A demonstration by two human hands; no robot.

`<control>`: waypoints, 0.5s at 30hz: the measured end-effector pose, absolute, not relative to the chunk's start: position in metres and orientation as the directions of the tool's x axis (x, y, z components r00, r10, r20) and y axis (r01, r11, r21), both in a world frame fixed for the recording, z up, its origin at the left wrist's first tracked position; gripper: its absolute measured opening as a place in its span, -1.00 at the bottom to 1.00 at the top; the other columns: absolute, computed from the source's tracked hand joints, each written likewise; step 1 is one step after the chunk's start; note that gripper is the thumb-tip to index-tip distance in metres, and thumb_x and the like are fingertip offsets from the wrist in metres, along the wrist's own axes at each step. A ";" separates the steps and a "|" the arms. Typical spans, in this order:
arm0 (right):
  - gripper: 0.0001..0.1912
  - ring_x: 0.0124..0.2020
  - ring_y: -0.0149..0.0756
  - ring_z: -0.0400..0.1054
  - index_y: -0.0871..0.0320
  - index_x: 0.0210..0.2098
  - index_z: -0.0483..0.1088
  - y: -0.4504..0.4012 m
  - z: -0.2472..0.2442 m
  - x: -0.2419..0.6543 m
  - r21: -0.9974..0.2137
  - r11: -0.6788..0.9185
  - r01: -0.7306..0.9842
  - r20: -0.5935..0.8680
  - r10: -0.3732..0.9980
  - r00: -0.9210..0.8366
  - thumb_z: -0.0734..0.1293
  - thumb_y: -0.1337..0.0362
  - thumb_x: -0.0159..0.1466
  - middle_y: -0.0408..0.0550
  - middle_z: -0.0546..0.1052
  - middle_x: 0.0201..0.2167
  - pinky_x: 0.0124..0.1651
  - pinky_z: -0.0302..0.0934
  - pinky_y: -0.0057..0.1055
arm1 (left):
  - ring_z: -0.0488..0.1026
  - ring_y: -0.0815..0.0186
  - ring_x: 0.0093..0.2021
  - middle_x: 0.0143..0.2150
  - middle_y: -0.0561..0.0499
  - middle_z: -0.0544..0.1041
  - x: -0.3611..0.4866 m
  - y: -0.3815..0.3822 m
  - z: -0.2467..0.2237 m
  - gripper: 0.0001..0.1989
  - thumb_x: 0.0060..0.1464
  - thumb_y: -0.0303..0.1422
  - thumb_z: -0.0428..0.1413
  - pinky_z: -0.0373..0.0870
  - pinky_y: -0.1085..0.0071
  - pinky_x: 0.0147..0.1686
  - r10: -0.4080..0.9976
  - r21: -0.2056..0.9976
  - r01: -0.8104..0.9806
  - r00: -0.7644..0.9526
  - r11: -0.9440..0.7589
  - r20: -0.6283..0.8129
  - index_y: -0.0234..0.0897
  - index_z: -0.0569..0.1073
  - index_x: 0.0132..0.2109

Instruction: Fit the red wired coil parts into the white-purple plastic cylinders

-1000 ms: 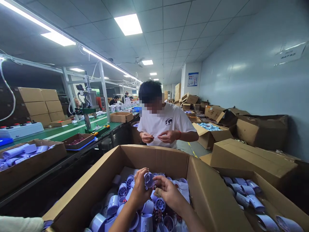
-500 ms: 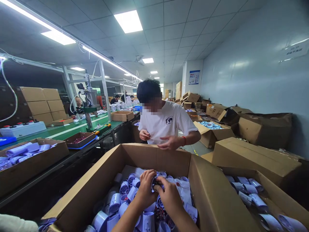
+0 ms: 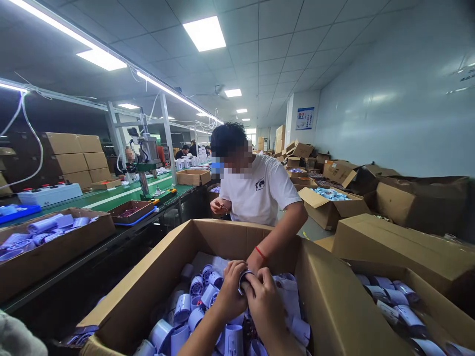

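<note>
My left hand is closed round a white plastic cylindrical housing, its round open end turned toward my other hand. At that opening, my right hand has its fingers bent against the rim, the thumb and a finger reaching into it. Whether anything small sits between those fingertips is hidden. Both hands are over a large cardboard box holding many similar white housings, with small red and dark parts among them. A co-worker's arm reaches into the box just beyond my hands.
The co-worker stands across the box. At left, a carton of white housings and a tray of dark red parts sit beside a green conveyor with a press machine. Another carton of housings stands at right.
The co-worker's arm has dropped from above the box rim down into it. My right fingers have shifted further into the housing's opening. The view has swung slightly left.
</note>
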State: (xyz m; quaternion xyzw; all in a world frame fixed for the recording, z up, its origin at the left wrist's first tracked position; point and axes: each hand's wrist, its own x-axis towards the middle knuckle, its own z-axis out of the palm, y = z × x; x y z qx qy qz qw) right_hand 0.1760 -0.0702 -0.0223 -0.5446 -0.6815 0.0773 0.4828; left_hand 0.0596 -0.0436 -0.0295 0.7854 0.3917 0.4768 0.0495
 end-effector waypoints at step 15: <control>-0.91 -0.35 -0.20 0.34 0.07 -0.46 0.38 -0.068 -0.018 0.181 -0.726 0.428 0.539 0.554 0.827 0.090 0.32 0.40 0.09 -0.08 0.44 -0.42 -0.25 0.18 -0.32 | 0.36 0.18 -0.14 -0.18 -0.07 0.45 0.062 -0.045 -0.025 -0.54 -0.31 -0.54 0.02 0.36 0.22 -0.15 0.619 0.495 0.448 0.187 -0.744 0.762 -0.23 0.35 -0.13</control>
